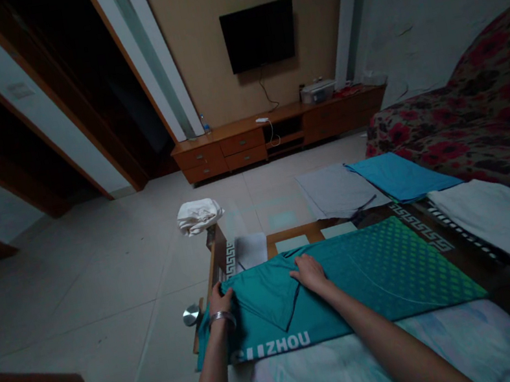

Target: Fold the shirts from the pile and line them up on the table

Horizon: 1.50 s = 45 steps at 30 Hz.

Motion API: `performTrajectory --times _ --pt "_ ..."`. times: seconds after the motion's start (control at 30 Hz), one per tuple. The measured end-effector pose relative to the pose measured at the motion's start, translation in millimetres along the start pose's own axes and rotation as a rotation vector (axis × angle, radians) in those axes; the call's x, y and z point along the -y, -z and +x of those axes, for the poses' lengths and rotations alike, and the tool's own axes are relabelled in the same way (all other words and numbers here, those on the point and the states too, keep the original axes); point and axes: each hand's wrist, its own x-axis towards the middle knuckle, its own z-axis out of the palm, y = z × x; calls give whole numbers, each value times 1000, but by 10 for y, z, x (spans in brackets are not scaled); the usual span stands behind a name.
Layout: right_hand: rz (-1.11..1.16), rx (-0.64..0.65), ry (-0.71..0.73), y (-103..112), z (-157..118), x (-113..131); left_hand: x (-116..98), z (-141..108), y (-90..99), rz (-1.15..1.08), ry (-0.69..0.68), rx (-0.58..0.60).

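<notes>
A teal T-shirt (333, 296) lies lengthwise on the glass table, with a green dotted pattern toward its right end and white letters ending in "ZHOU" near its front edge. Its sleeve (271, 297) is folded over the body, the tip pointing toward me. At the shirt's left end, my left hand (220, 302), with a silver bracelet at the wrist, has its fingers closed on the cloth edge. My right hand (309, 272) grips the fabric by the upper right part of the sleeve, fingers curled over it. The fingertips are partly hidden.
Folded on the table are a grey cloth (333, 187), a blue cloth (400, 173) and a white cloth (507, 219). A bundled white cloth (197, 215) sits at the far left corner. Pale bedding (316, 371) lies before me; a flowered sofa (467, 107) stands right.
</notes>
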Motion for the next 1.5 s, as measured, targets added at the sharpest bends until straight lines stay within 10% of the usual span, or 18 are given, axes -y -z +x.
performTrajectory --times 0.6,1.03,1.5 --pt "273 42 -57 -118 108 -79 -189 -1136 -279 -690 315 609" --pt "492 4 9 -98 84 -131 -366 -1550 -117 -893 305 520" --pt "338 28 177 -4 261 -43 -132 -1516 -131 -507 226 575"
